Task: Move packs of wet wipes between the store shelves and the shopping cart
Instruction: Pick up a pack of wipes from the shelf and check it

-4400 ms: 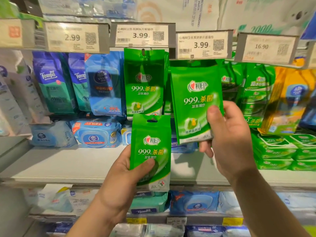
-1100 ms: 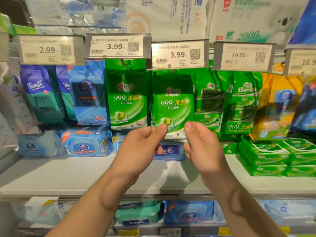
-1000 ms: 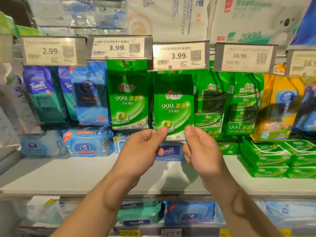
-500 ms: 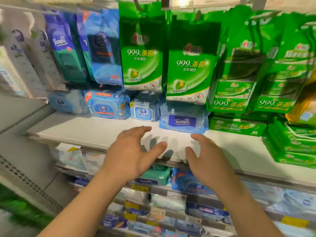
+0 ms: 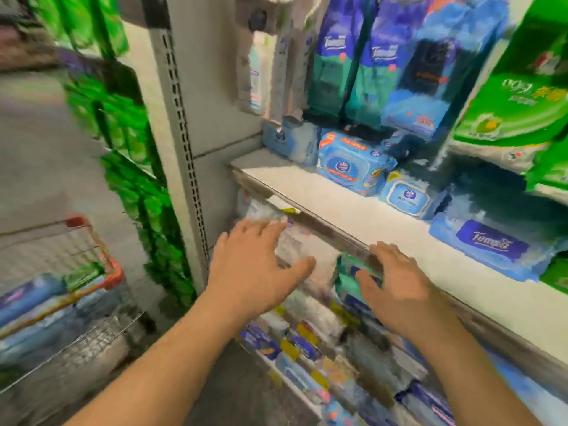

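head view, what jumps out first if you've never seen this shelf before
Two bare hands, the left hand and right hand, spread open and empty in front of the white shelf. Bright green packs hang upper right, and a wire shopping cart holding blue packs sits lower left.

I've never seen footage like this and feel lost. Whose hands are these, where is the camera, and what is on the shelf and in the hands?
No machine here: a person wears a camera on the head, looking down at their own bare hands in a store aisle. The picture is blurred by motion. The left hand and right hand are both open and hold nothing, reaching out in front of the white shelf. On it lie blue packs of wet wipes; green packs hang above. At lower left stands the shopping cart, with packs inside.
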Action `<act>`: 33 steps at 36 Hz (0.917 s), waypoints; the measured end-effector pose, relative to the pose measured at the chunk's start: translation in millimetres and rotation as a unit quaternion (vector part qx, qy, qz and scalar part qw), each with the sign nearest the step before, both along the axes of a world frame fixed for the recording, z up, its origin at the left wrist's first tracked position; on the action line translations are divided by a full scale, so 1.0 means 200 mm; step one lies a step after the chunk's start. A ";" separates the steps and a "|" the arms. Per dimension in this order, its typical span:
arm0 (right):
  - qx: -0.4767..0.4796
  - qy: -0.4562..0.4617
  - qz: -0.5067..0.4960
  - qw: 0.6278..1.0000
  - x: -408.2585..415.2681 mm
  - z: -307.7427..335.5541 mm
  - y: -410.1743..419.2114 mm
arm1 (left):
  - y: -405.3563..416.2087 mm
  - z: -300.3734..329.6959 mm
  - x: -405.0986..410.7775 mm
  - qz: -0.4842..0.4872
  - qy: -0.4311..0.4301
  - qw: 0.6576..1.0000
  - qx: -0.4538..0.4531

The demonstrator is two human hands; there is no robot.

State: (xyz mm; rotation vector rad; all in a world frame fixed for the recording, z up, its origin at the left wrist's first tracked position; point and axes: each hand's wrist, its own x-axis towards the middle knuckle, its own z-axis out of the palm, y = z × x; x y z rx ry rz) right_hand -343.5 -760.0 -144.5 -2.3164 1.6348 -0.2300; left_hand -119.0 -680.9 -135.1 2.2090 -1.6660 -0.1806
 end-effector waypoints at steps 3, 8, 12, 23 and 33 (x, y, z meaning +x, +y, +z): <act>-0.028 0.016 0.037 0.999 0.26 0.02 0.04 | 0.14 0.00 0.21 0.040 0.011 0.999 -0.006; -0.025 0.052 0.113 0.992 0.76 0.05 0.15 | 0.42 -0.03 0.61 0.116 0.061 0.991 0.001; -0.007 0.041 0.155 0.987 1.16 0.08 0.30 | 0.67 -0.08 0.93 0.181 0.095 0.979 -0.007; 0.021 0.064 0.339 0.938 2.11 -0.06 0.60 | 1.26 -0.25 1.57 0.368 0.170 0.914 -0.009; 0.057 0.059 0.448 0.890 2.80 -0.29 0.75 | 1.55 -0.40 2.03 0.486 0.160 0.859 -0.006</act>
